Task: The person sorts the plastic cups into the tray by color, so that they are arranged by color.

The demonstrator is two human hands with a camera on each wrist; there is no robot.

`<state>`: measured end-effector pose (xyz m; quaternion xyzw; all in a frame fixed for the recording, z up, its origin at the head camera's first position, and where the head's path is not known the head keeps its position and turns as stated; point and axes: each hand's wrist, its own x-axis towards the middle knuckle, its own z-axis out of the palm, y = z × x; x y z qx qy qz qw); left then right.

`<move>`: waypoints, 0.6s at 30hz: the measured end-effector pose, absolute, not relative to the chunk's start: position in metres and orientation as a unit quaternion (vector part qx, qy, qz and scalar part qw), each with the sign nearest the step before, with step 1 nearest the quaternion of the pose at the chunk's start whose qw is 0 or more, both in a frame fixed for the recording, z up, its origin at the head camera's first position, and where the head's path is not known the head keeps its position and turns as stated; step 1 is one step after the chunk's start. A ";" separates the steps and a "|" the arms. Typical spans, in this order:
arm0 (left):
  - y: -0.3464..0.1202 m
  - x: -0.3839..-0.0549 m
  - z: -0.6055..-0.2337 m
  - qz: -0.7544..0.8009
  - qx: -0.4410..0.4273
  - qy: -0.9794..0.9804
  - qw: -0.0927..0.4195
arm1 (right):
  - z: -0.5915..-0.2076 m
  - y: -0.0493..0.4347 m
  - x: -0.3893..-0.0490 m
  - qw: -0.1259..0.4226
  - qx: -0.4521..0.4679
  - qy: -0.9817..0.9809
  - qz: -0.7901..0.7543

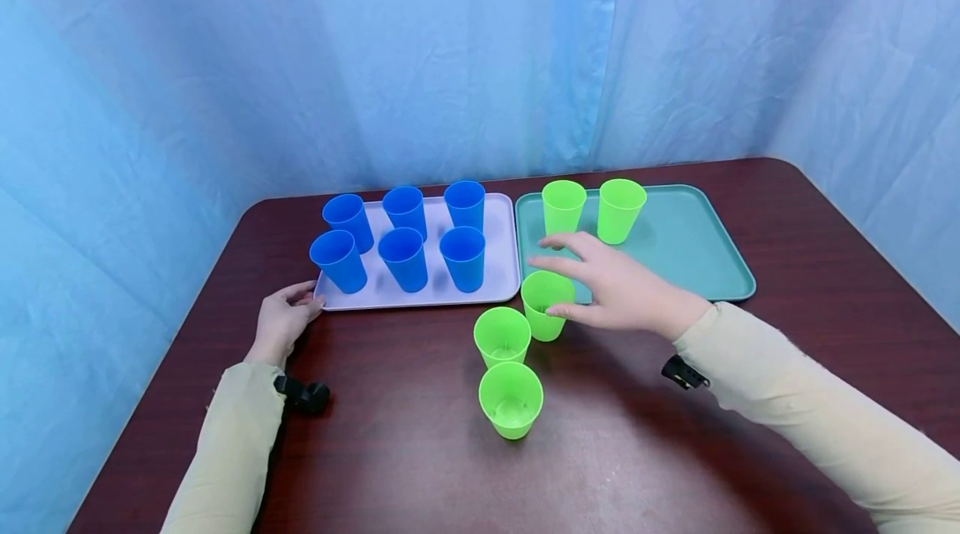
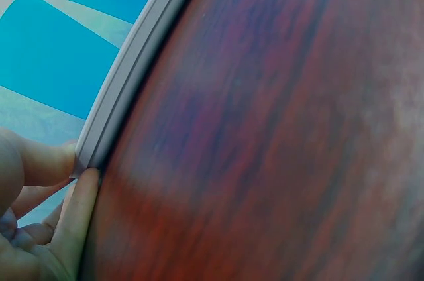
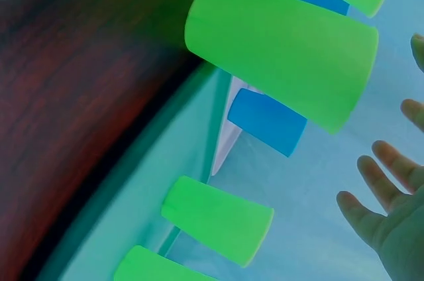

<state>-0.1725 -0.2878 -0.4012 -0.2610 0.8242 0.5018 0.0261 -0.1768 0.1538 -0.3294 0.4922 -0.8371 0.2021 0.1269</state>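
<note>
At the near left corner of a lavender tray [image 1: 501,261], my left hand [image 1: 283,319] pinches the rim; in the left wrist view the thumb [image 2: 41,162] lies over the edge and a finger [image 2: 78,211] under it. Several blue cups [image 1: 462,266] stand upright on this tray in two rows. My right hand [image 1: 621,284] hovers with spread fingers beside a green cup [image 1: 540,319] at the teal tray's near left corner. The right wrist view shows the hand [image 3: 401,211] apart from that cup [image 3: 285,54]. Two more green cups, one [image 1: 502,341] behind another [image 1: 512,402], stand nearer on the table.
On the teal tray [image 1: 686,238], two green cups, one [image 1: 562,209] left of the other [image 1: 619,214], stand along the back. Both trays lie side by side on a dark wooden table [image 1: 390,434]. Blue curtains [image 1: 450,59] hang behind and beside it.
</note>
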 end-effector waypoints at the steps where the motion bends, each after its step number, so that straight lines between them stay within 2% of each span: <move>1: -0.288 -0.173 -0.401 0.502 -0.262 0.824 0.026 | -0.331 0.154 -0.176 0.124 0.492 -0.838 0.202; 7: -0.287 -0.173 -0.402 0.502 -0.265 0.823 0.024 | -0.339 0.155 -0.173 0.106 0.492 -0.841 0.196; 18: -0.287 -0.173 -0.401 0.506 -0.262 0.821 0.025 | -0.350 0.154 -0.169 0.111 0.501 -0.836 0.194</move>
